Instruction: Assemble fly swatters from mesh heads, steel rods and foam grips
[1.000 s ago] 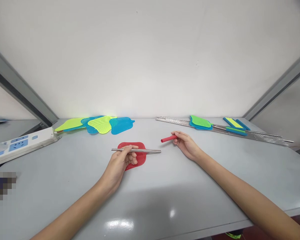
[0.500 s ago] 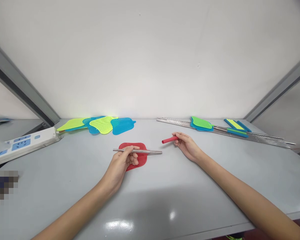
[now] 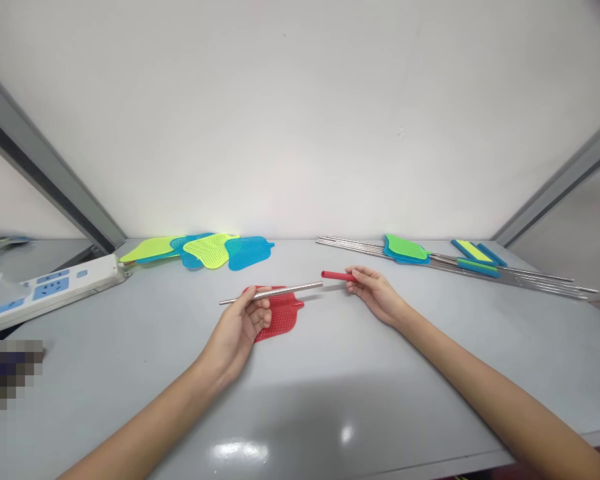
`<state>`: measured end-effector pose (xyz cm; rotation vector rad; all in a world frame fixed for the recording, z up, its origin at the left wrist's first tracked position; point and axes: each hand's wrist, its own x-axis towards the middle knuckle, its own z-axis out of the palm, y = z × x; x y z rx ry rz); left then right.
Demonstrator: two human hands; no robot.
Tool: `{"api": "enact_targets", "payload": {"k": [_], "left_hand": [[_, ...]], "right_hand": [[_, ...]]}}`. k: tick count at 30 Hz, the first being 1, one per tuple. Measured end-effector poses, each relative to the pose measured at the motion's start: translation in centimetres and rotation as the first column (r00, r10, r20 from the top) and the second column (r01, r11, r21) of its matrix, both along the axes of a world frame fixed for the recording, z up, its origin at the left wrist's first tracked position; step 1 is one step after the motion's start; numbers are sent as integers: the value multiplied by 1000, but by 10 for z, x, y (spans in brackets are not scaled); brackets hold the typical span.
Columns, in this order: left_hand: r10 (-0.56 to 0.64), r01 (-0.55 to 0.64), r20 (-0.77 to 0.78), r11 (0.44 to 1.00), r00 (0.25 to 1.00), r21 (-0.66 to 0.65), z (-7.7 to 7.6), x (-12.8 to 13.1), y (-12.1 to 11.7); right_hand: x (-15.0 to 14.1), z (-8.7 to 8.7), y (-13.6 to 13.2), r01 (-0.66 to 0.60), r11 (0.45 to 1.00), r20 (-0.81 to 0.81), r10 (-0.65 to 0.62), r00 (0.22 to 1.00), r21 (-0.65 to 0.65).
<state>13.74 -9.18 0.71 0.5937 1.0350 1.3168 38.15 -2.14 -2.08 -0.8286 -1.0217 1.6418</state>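
Observation:
Between the fingers of my left hand (image 3: 247, 320) is a thin metal rod (image 3: 295, 289), held above the table and tilted slightly up to the right. Beneath it lies a red perforated fly swatter head (image 3: 283, 320), partly covered by that hand. My right hand (image 3: 373, 292) pinches a red plastic tube (image 3: 336, 275), whose hollow end points left. The rod's right tip is close to the tube's open end, just below it, and the two look apart.
At the back left lie yellow (image 3: 207, 251) and blue swatter heads (image 3: 250, 253) beside a white power strip (image 3: 75, 288). Back right are several metal rods (image 3: 350, 247), a green swatter head (image 3: 405, 247) and blue and yellow handle tubes (image 3: 477, 267). A wall (image 3: 300, 133) closes off the back.
The rod in my left hand has tilted, its right end rising toward the red tube. My right hand has turned the tube more level, its open end shifting slightly left and up.

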Motion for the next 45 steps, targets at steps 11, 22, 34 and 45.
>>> {"api": "enact_targets", "payload": {"k": [11,22,34,45], "left_hand": [[50,-46,105,998,993,-40,2,-2,2],[-5,6,27,1000,1000,-17,0,-2,3],[-38,39,-101,999,994,9,4,-1,-2],[-113,118,-118,992,987,35,13,5,-6]], "right_hand": [[-1,1,-1,-26,999,44,25,999,26],[-3,1,-3,3,997,60,-7,998,71],[-2,-1,-1,-48,993,91,38,995,111],[-2,1,-3,-90,991,106,80,991,98]]}}
